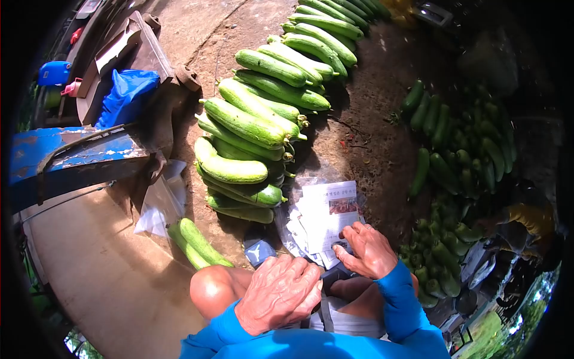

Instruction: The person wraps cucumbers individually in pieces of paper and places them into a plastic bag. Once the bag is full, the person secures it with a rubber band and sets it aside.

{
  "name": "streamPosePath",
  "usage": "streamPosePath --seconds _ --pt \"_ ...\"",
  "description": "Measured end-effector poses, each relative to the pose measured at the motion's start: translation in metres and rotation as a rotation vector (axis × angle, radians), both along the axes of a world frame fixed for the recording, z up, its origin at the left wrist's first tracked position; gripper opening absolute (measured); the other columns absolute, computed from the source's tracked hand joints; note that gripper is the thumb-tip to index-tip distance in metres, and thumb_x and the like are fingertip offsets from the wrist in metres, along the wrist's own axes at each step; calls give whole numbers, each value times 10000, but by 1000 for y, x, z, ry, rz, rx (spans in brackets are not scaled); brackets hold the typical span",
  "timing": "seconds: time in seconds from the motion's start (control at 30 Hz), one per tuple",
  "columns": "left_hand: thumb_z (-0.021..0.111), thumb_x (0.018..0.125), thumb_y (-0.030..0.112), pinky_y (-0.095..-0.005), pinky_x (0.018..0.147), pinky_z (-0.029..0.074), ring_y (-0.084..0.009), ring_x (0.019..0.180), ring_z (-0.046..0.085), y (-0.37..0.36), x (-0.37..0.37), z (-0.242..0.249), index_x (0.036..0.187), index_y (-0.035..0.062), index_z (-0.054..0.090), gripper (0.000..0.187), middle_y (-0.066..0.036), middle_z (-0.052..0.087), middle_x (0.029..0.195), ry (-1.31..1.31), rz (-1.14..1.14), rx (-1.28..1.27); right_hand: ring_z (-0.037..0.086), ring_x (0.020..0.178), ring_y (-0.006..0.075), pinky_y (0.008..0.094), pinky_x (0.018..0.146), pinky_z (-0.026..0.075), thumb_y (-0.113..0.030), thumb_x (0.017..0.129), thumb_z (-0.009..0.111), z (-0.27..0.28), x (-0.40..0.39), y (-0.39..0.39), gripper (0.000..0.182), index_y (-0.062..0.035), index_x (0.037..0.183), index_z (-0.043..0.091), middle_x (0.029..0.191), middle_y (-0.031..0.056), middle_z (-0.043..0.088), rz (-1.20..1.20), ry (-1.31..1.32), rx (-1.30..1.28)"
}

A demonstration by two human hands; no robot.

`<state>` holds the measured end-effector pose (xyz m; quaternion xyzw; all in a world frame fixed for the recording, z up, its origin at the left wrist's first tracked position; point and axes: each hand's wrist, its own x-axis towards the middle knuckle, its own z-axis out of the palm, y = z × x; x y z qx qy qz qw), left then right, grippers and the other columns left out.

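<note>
My right hand (pixel 368 250) rests its fingertips on a stack of printed paper labels (pixel 326 212) lying in a clear plastic bag on the ground in front of my knees. My left hand (pixel 281 292) lies curled on my left knee with nothing visible in it. Both arms wear blue sleeves. A long stacked row of pale green gourds (pixel 251 128) runs away from me just left of the labels. Two more gourds (pixel 194 242) lie beside my left knee.
A darker green pile of gourds (pixel 460 155) lies in shade at right. A blue metal frame (pixel 72 158) with a blue plastic bag (pixel 128 90) stands at left. Clear plastic bags (pixel 158 206) lie by the frame. Another person's yellow sleeve (pixel 529 218) shows at far right.
</note>
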<state>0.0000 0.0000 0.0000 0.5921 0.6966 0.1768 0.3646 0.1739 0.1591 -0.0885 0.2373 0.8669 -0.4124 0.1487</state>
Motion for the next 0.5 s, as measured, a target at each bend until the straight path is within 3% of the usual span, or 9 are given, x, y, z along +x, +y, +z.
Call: streamPosePath --seconds 0.07,0.1,0.33,0.43,0.5 --pt "635 849 240 -392 672 404 -253 752 536 0 -1 6 904 67 588 188 -79 525 801 15 49 63 568 796 383 484 698 467 -250 843 668 12 -1 3 251 -36 926 567 858 178 556 41 57 61" --pt "635 849 240 -392 672 404 -253 752 536 -1 -7 -20 904 67 588 188 -79 525 801 8 53 124 568 796 383 484 698 467 -250 843 668 1 -7 9 251 -36 926 567 858 178 556 47 50 122" --pt "631 824 202 -400 673 417 -278 748 537 -20 -20 -22 886 44 592 174 -104 544 832 33 79 49 552 825 351 449 706 449 -255 846 658 -1 -2 -14 257 -41 969 587 874 150 529 145 23 194" --pt "646 823 212 -404 659 386 -286 738 509 -31 -19 -21 914 34 585 210 -107 510 821 -12 84 70 583 916 399 474 787 465 -288 864 648 -30 22 -16 294 -28 989 593 947 200 580 228 -45 -212" --pt "666 805 191 -411 673 386 -293 748 510 -38 -13 -16 923 38 590 208 -110 505 820 -33 115 97 594 965 418 482 813 474 -318 864 652 -52 17 -3 321 -25 988 604 962 216 606 347 -395 -473"
